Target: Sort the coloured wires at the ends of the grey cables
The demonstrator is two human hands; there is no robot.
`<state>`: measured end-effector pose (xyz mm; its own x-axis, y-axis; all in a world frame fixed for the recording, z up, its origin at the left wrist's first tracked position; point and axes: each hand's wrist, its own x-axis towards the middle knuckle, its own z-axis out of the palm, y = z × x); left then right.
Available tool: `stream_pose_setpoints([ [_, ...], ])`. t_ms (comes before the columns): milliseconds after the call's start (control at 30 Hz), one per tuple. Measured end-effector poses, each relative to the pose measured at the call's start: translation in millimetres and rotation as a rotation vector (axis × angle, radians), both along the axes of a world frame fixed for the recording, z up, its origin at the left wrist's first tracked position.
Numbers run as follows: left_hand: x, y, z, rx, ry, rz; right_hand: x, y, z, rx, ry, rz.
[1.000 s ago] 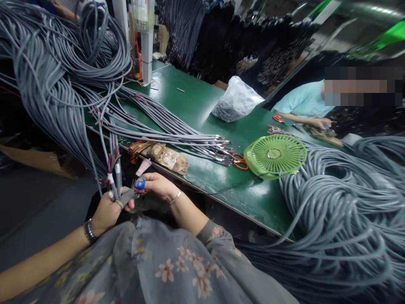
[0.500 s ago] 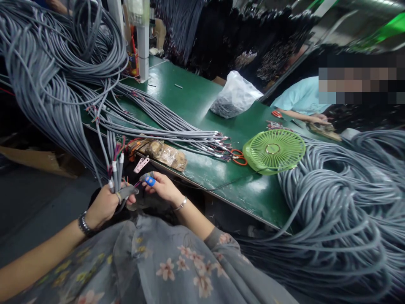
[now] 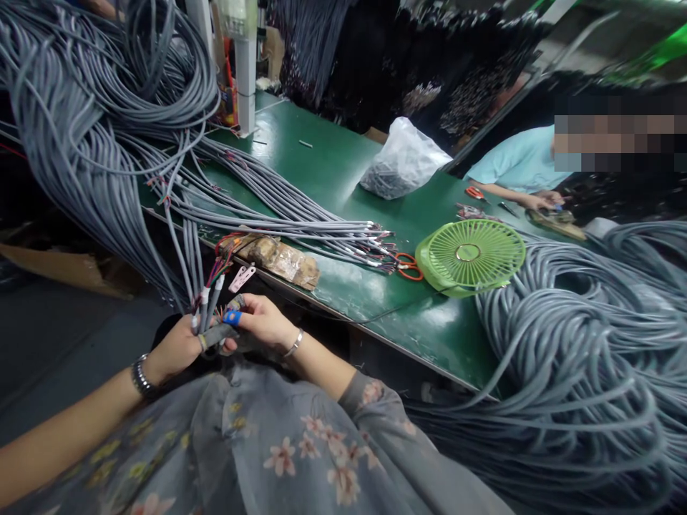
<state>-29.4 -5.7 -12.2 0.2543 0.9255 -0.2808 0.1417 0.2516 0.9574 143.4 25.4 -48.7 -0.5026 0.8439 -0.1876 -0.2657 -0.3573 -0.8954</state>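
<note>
My left hand, with a grey wrap on its thumb, is closed round the ends of several grey cables. White bands and thin coloured wires show at those ends. My right hand, a blue band on one digit, is pinched close against the left thumb, at the thin wires coming out of a cable end. Which wires it grips is hidden by the fingers. Just beyond, at the table edge, lie a small pink clip-like piece and a tape-wrapped block.
On the green table lie a long cable bundle, orange-handled scissors, a green fan and a plastic bag. Cable coils are heaped at left and right. A co-worker's hands are at the far side.
My right hand has moved left and slightly down, from apart to against the left thumb. The cable ends in my left hand have tipped a little to the right.
</note>
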Motion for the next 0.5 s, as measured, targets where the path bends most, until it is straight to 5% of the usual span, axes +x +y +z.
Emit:
stream_pose_setpoints([
  [300, 7.3, -9.2, -7.5, -0.029, -0.161, 0.382, -16.1, -2.3, -23.2, -0.225, 0.120, -0.199],
  [500, 8.3, -8.6, -10.4, -0.023, -0.176, 0.428, -11.9, -7.4, -13.1, -0.212, 0.075, -0.146],
])
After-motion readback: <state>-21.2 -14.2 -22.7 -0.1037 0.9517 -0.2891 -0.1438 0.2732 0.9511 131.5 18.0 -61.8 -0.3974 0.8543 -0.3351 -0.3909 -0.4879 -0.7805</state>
